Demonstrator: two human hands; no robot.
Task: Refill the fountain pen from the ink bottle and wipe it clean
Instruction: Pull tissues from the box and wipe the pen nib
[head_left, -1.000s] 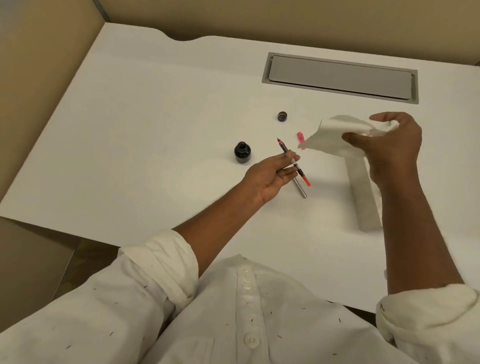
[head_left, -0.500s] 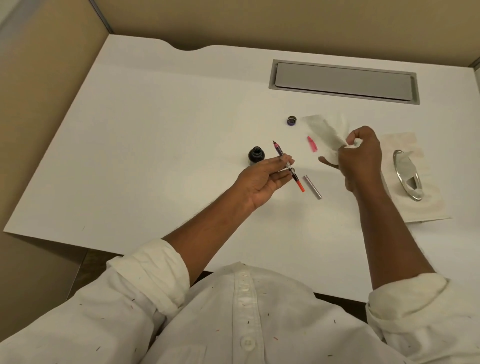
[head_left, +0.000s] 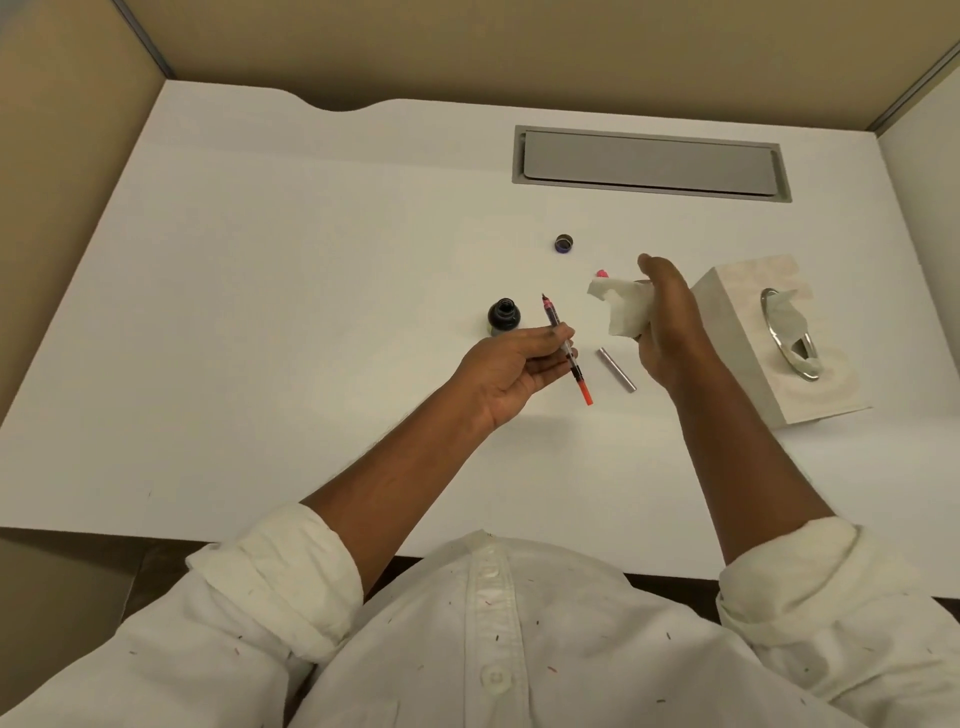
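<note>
White worktop (head_left: 260, 312), grey inset panel (head_left: 649, 163). Black ink bottle (head_left: 503, 316), dark purple-tinged cap (head_left: 563, 243). Pen (head_left: 567, 349): clear-and-black body, orange end, reddish tip. White tissue (head_left: 621, 309), silver barrel (head_left: 616, 369), pale cream faintly patterned tissue box (head_left: 737, 332), chrome ring.

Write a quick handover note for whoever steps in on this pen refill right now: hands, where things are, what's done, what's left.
Left hand: holds the pen, nib pointing away, above the desk.
Right hand: holds a crumpled tissue, apart from the pen.
Ink bottle: open, left of the pen tip. Its cap lies farther back.
Metal barrel lies on the desk between the hands; a pink part sits behind the tissue.
Tissue box: at right.
Done: pen taken apart, tissue pulled. Whether it is filled cannot be told.
Left: wipe the pen, reassemble it, cap the bottle.
</note>
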